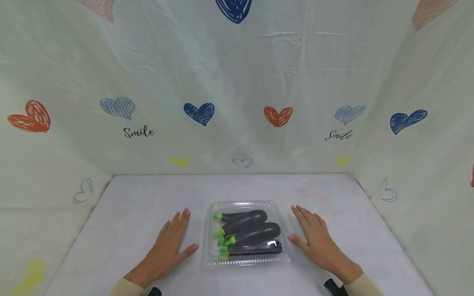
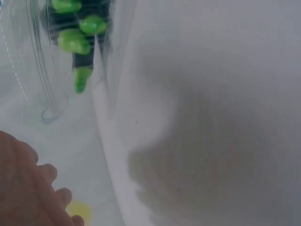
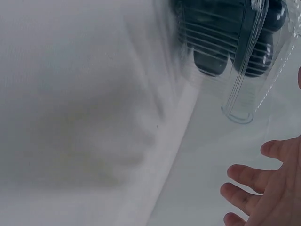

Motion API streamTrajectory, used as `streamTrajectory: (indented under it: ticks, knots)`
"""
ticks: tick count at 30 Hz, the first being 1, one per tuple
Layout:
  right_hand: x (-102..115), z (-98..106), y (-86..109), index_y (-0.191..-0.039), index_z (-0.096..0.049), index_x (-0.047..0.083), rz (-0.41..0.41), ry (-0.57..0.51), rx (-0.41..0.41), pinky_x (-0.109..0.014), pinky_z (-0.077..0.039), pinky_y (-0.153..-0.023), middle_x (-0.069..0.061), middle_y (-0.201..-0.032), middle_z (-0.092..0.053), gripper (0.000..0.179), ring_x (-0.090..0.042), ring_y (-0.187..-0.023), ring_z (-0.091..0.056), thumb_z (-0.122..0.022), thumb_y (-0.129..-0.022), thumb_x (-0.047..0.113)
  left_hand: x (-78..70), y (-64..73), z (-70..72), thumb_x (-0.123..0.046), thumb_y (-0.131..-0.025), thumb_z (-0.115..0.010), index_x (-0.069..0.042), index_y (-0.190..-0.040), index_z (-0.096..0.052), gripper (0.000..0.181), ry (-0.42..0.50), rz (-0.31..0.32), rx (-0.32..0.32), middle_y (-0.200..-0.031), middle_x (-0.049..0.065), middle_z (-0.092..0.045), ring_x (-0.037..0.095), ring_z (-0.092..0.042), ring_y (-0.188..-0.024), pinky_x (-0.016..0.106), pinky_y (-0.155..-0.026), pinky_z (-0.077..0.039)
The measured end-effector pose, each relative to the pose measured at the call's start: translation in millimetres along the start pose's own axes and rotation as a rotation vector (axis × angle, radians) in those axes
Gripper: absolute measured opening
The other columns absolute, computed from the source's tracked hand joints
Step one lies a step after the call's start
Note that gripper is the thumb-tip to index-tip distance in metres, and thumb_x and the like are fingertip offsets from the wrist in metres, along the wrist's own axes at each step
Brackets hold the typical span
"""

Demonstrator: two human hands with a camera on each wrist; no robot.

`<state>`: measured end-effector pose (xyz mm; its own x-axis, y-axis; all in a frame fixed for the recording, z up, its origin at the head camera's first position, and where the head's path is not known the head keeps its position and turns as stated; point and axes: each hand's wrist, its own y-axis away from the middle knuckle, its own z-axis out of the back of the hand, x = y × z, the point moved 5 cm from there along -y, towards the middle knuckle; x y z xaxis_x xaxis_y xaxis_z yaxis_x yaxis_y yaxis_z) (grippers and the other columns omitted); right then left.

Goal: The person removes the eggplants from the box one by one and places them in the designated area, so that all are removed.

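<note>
A clear plastic clamshell box (image 1: pixel 211 257) with a ribbed front sits on the table between the two hands. Inside it lie several dark purple eggplants (image 1: pixel 257 234), their green stem ends (image 2: pixel 74 41) toward the left and their rounded ends (image 3: pixel 210 61) toward the right. To the left of the box is the left hand (image 1: pixel 168 246), fingers extended and thumb spread toward the box, holding nothing. The right hand (image 1: pixel 318 242) is on the other side, fingers straight, with its thumb tip close beside the box's right edge. It also holds nothing.
The table (image 1: pixel 148 193) wears a white cover. Behind it and along both sides hangs a pale cloth (image 1: pixel 237 82) printed with hearts and the word "Smile". Dark straps (image 1: pixel 335 287) show at both wrists.
</note>
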<state>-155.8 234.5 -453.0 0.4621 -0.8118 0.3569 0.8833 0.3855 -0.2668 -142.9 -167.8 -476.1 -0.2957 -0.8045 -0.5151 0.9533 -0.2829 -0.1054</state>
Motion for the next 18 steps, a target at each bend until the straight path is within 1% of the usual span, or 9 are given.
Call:
streamTrajectory:
  ticks: [2, 5, 8, 11, 13, 15, 18]
  knots:
    - [5, -1, 2.5, -0.161, -0.035, 0.002, 0.011, -0.009, 0.0, -0.072, -0.025, -0.114, -0.025, -0.158, -0.043, 0.076, -0.046, -0.143, -0.042, -0.071, -0.101, 0.03, -4.3, 1.7, -2.6, -0.053, -0.098, -0.068, 0.001, -0.166, -0.025, 0.096, 0.016, -0.007, 0.017, -0.172, 0.02, -0.025, 0.048, -0.022, -0.157, 0.071, -0.123, -0.016]
    - [12, -3, 6.1, -0.162, -0.035, 0.002, 0.032, -0.02, -0.005, -0.07, -0.026, -0.113, -0.023, -0.158, -0.044, 0.077, -0.043, -0.143, -0.043, -0.07, -0.101, 0.033, -7.3, 4.6, -8.9, -0.056, -0.097, -0.068, -0.002, -0.167, -0.023, 0.099, 0.035, -0.025, 0.02, -0.173, 0.019, -0.025, 0.047, -0.023, -0.157, 0.07, -0.123, -0.017]
    - [18, -4, 9.2, -0.162, -0.035, 0.002, 0.059, -0.029, -0.014, -0.068, -0.027, -0.112, -0.022, -0.158, -0.046, 0.079, -0.041, -0.143, -0.044, -0.071, -0.1, 0.035, -8.1, 7.3, -16.8, -0.06, -0.096, -0.068, -0.006, -0.168, -0.021, 0.101, 0.038, -0.04, 0.004, -0.172, 0.017, -0.026, 0.047, -0.025, -0.157, 0.066, -0.124, -0.02]
    - [23, -6, 11.5, -0.162, -0.034, 0.002, 0.06, -0.043, -0.004, -0.067, -0.028, -0.112, -0.02, -0.159, -0.045, 0.082, -0.041, -0.143, -0.045, -0.072, -0.099, 0.039, -10.0, 9.4, -22.6, -0.062, -0.094, -0.07, -0.009, -0.169, -0.02, 0.105, 0.039, -0.052, -0.012, -0.172, 0.017, -0.028, 0.045, -0.028, -0.156, 0.063, -0.123, -0.024]
    - [25, -8, 12.9, -0.163, -0.032, 0.003, 0.05, -0.048, 0.009, -0.066, -0.028, -0.113, -0.02, -0.16, -0.045, 0.086, -0.041, -0.144, -0.045, -0.072, -0.099, 0.042, -12.7, 9.6, -25.0, -0.063, -0.092, -0.071, -0.008, -0.169, -0.02, 0.108, 0.039, -0.061, -0.005, -0.172, 0.017, -0.029, 0.045, -0.029, -0.155, 0.062, -0.122, -0.027]
    - [27, -10, 14.7, -0.163, -0.03, 0.003, 0.04, -0.048, 0.023, -0.064, -0.028, -0.114, -0.019, -0.161, -0.044, 0.089, -0.041, -0.145, -0.044, -0.073, -0.098, 0.046, -17.2, 9.2, -26.0, -0.065, -0.09, -0.072, -0.004, -0.168, -0.02, 0.111, 0.035, -0.067, 0.018, -0.172, 0.017, -0.029, 0.044, -0.03, -0.155, 0.064, -0.121, -0.029]
    - [30, -15, 17.4, -0.164, -0.029, 0.003, 0.037, -0.03, 0.03, -0.056, -0.027, -0.116, -0.019, -0.162, -0.043, 0.096, -0.04, -0.145, -0.044, -0.076, -0.094, 0.05, -23.3, 8.1, -28.1, -0.068, -0.089, -0.071, 0.001, -0.166, -0.021, 0.115, 0.028, -0.058, 0.066, -0.172, 0.018, -0.027, 0.043, -0.03, -0.156, 0.065, -0.122, -0.03]
